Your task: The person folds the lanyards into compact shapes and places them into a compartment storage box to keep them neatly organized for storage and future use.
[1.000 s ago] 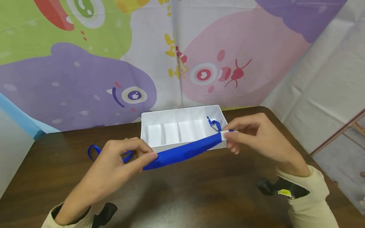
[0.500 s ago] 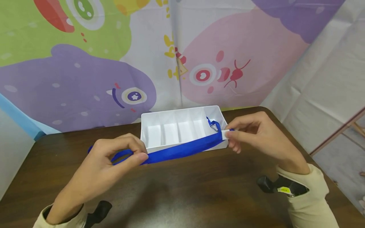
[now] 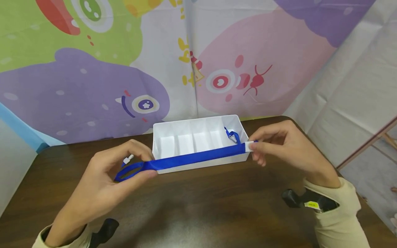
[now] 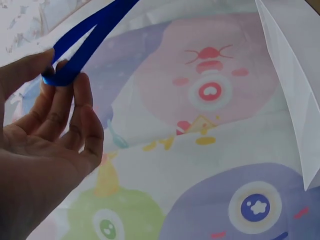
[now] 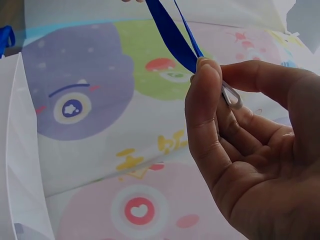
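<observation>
A blue lanyard (image 3: 198,156) is stretched between my hands in front of a white divided box (image 3: 201,166). My left hand (image 3: 102,182) pinches the ribbon between thumb and fingers, and a blue loop (image 4: 65,75) bends round at its fingertips. At the other end my right hand (image 3: 291,146) pinches the lanyard by its white plastic end piece (image 3: 249,146); a small white hook (image 5: 232,96) sticks out among the fingers in the right wrist view. Behind my left hand shows a white clip (image 3: 127,159) with a bit of blue; whether it belongs to this lanyard I cannot tell.
In the box's rightmost compartment lies another piece of blue ribbon (image 3: 234,136). The box stands at the back of a dark wooden table (image 3: 198,210), close to a cartoon-printed cloth (image 3: 176,69). A white sheet (image 3: 347,86) hangs at the right.
My left hand has moved left and slightly up along the ribbon, now drawn straighter and flatter. A loop and a white clip have come into sight by it. The right hand has hardly moved.
</observation>
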### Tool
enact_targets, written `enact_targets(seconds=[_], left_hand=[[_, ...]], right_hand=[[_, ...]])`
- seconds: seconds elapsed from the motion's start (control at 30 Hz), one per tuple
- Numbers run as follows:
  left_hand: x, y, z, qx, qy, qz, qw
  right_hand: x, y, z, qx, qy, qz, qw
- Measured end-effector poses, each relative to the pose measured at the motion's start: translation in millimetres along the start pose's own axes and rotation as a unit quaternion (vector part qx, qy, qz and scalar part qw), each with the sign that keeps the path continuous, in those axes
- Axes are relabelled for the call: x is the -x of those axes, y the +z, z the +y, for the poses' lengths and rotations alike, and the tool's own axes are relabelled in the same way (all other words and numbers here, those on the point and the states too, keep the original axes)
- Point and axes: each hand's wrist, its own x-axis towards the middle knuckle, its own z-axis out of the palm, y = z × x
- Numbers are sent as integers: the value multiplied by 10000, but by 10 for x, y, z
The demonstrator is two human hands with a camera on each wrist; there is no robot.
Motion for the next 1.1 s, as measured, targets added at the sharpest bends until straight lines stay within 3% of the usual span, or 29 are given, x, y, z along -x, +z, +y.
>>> enact_targets(seconds=[0.17,0.37,0.53,0.73,0.93,1.1], left_hand=[[-5,-20,-7,-787,-6,-5,9969],[-8,-4,-56,-943,153,-16,9954],[-21,39,-84,-1330,275,212,9905],[-21,35,-78,-1650,253,136,9859],[-13,49,-90,-1402,-100,48,9901],[-15,63,-109,-600,-331,-152,9975]], right_hand=[[5,-5,4,46,17,-85,10000],[-10,9,12,127,276,-122,9995],[-16,14,24,147,112,-138,9997],[-19,8,27,279,-78,-147,9995],[-17,4,27,297,-17,-98,9995],[-19,-1,37,352,94,-110,9993]])
